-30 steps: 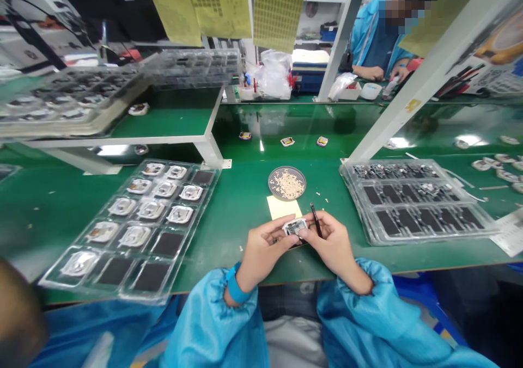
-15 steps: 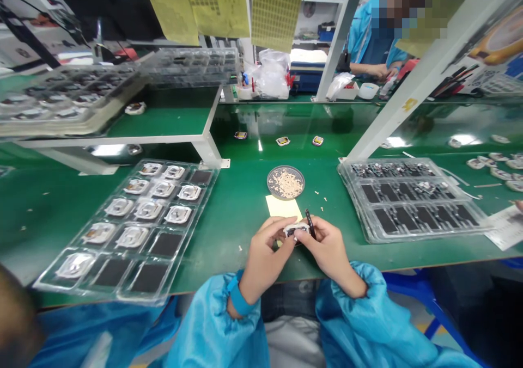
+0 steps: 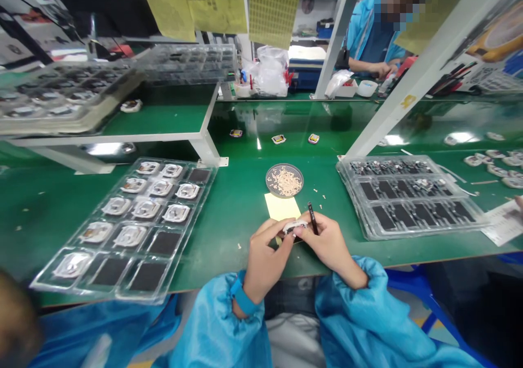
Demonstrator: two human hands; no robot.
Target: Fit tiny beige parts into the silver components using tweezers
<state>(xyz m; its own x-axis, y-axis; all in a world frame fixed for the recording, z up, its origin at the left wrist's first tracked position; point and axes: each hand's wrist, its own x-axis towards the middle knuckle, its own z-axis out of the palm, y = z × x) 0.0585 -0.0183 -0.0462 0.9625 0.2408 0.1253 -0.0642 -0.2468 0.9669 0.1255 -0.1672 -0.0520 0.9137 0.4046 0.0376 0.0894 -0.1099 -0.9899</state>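
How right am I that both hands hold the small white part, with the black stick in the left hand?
Not quite: the head view shows the black stick in the right hand, not the left hand. Both hands do hold the small white part.

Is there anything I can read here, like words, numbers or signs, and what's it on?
No text can be read for sure.
Hanging yellow sheets: rows of printing, too blurred to read.
Black pen-like tool in the right hand: pale marks, too small to read.
Slanted post: yellow mark, too unclear to tell if it's a letter.
White paper at the right: too blurred to read.
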